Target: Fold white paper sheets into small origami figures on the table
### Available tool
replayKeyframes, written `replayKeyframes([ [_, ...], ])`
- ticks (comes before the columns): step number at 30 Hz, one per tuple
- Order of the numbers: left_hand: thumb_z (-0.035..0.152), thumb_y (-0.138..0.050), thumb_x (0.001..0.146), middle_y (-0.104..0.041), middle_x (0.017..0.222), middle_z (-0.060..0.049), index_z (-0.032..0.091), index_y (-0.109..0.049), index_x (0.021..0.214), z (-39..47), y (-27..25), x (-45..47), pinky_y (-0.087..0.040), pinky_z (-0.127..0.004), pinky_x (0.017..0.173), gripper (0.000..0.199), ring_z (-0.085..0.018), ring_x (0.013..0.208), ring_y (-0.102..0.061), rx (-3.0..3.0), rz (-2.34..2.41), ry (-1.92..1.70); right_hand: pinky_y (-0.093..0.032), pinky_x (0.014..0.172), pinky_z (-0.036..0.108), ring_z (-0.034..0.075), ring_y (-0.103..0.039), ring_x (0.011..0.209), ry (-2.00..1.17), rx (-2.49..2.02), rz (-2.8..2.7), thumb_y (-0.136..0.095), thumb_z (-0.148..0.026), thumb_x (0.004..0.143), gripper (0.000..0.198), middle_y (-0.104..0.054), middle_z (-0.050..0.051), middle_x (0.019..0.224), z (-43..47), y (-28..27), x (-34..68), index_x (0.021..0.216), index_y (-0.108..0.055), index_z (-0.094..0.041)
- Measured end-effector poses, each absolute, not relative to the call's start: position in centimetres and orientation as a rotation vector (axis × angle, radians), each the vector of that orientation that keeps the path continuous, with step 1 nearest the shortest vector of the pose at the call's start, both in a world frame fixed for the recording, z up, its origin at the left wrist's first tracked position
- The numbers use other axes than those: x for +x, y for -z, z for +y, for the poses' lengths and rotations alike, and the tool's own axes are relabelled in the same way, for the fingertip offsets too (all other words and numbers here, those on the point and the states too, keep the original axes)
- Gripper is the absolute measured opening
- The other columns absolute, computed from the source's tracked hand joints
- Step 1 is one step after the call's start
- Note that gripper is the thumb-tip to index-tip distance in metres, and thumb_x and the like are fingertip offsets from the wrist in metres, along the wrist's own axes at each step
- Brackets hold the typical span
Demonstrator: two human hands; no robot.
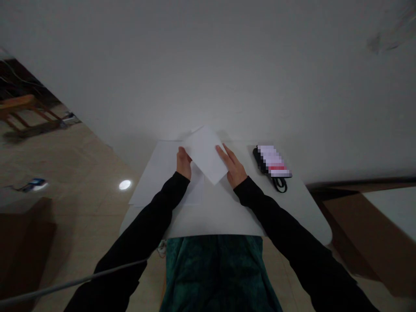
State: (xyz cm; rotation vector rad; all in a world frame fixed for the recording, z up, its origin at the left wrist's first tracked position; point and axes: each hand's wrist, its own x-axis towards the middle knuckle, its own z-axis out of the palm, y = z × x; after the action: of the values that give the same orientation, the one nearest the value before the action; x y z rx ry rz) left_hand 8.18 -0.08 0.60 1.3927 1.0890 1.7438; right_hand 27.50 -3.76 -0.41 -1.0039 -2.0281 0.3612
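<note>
Paper (206, 154), white and apparently folded, tilts above the table (224, 221), its opposite edges gripped by the fingers of the left hand (184, 164) and right hand (236, 170), seemingly a two-handed positioning step whose next move calls for steady, even edge control.

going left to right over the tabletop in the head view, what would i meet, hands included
Flat white paper → left hand → raised white paper → right hand → black-edged item with a pixelated face.
</note>
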Motion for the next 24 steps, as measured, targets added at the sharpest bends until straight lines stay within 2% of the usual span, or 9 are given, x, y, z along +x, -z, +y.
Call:
replayKeyframes([
  [3,0.073,-0.051,0.074,-0.069,0.085,-0.011,0.015,-0.065,0.091,-0.6,-1.1,8.6,-0.054,-0.034,0.073,0.062,-0.025,0.089,-0.066,1.431,1.083,-1.745,-0.042,0.105,0.050,0.024,-0.032,0.138,-0.384,-1.030,-1.988,-0.028,0.009,0.075,0.088,-0.018,-0.003,0.156,-3.6,0.5,27.4,0.147,-0.013,-0.041],
  [5,0.062,-0.066,0.069,-0.070,0.087,-0.011,0.013,-0.066,0.090,-0.7,-1.5,8.8,-0.054,-0.034,0.073,0.053,-0.024,0.084,-0.066,1.435,1.176,-1.748,-0.039,0.107,0.051,0.024,-0.030,0.139,-0.420,-0.975,-2.018,-0.032,0.005,0.078,0.086,-0.018,0.000,0.156,-3.5,0.5,27.3,0.148,-0.009,-0.039],
  [7,0.053,-0.071,0.068,-0.071,0.085,-0.010,0.012,-0.068,0.086,-0.7,-1.7,8.8,-0.053,-0.032,0.068,0.045,-0.021,0.076,-0.066,1.395,1.238,-1.764,-0.034,0.110,0.052,0.026,-0.026,0.141,-0.467,-0.874,-2.085,-0.046,-0.004,0.079,0.088,-0.018,0.005,0.155,-3.5,0.7,27.0,0.149,-0.001,-0.035],
  [10,0.048,-0.072,0.069,-0.071,0.077,-0.006,0.013,-0.069,0.081,-0.5,-1.8,8.5,-0.051,-0.028,0.059,0.037,-0.017,0.065,-0.063,1.376,1.252,-1.781,-0.032,0.108,0.057,0.033,-0.027,0.139,-0.587,-0.785,-2.114,-0.074,-0.026,0.065,0.117,-0.020,0.015,0.153,-3.6,1.0,26.6,0.149,0.008,-0.027],
  [13,0.045,-0.073,0.068,-0.069,0.073,-0.004,0.013,-0.070,0.080,-0.7,-1.7,8.5,-0.049,-0.027,0.057,0.035,-0.015,0.062,-0.061,1.412,1.267,-1.795,-0.040,0.099,0.057,0.034,-0.037,0.131,-0.760,-0.818,-1.927,-0.084,-0.041,0.053,0.134,-0.030,0.021,0.146,-3.5,1.2,26.3,0.148,0.009,-0.024],
  [15,0.044,-0.073,0.069,-0.068,0.074,-0.003,0.013,-0.069,0.080,-1.0,-1.4,9.0,-0.048,-0.026,0.058,0.033,-0.014,0.062,-0.060,1.428,1.249,-1.802,-0.045,0.094,0.052,0.031,-0.045,0.125,-0.828,-0.850,-1.764,-0.082,-0.045,0.056,0.126,-0.042,0.020,0.138,-3.4,1.2,26.1,0.147,0.003,-0.023],
  [19,0.043,-0.069,0.075,-0.063,0.071,-0.001,0.015,-0.065,0.080,-2.3,-0.6,11.0,-0.046,-0.025,0.057,0.029,-0.013,0.062,-0.056,1.493,1.173,-1.783,-0.051,0.090,0.043,0.026,-0.057,0.111,-0.869,-0.855,-1.611,-0.073,-0.047,0.069,0.081,-0.055,0.013,0.124,-3.4,1.1,25.8,0.135,-0.032,-0.024],
  [21,0.041,-0.065,0.079,-0.060,0.071,0.000,0.016,-0.063,0.081,-2.9,-0.5,11.9,-0.046,-0.025,0.059,0.026,-0.012,0.064,-0.056,1.562,1.155,-1.791,-0.052,0.089,0.041,0.024,-0.059,0.107,-0.837,-0.869,-1.542,-0.070,-0.046,0.072,0.065,-0.058,0.012,0.119,-3.5,1.1,25.6,0.126,-0.042,-0.023],
  [24,0.038,-0.061,0.084,-0.061,0.082,-0.002,0.018,-0.062,0.089,-3.4,-0.6,12.8,-0.048,-0.027,0.070,0.021,-0.014,0.075,-0.058,1.673,1.124,-1.844,-0.052,0.088,0.040,0.024,-0.060,0.104,-0.741,-0.900,-1.373,-0.072,-0.045,0.070,0.070,-0.058,0.012,0.119,-3.5,1.0,25.5,0.128,-0.038,-0.023],
])
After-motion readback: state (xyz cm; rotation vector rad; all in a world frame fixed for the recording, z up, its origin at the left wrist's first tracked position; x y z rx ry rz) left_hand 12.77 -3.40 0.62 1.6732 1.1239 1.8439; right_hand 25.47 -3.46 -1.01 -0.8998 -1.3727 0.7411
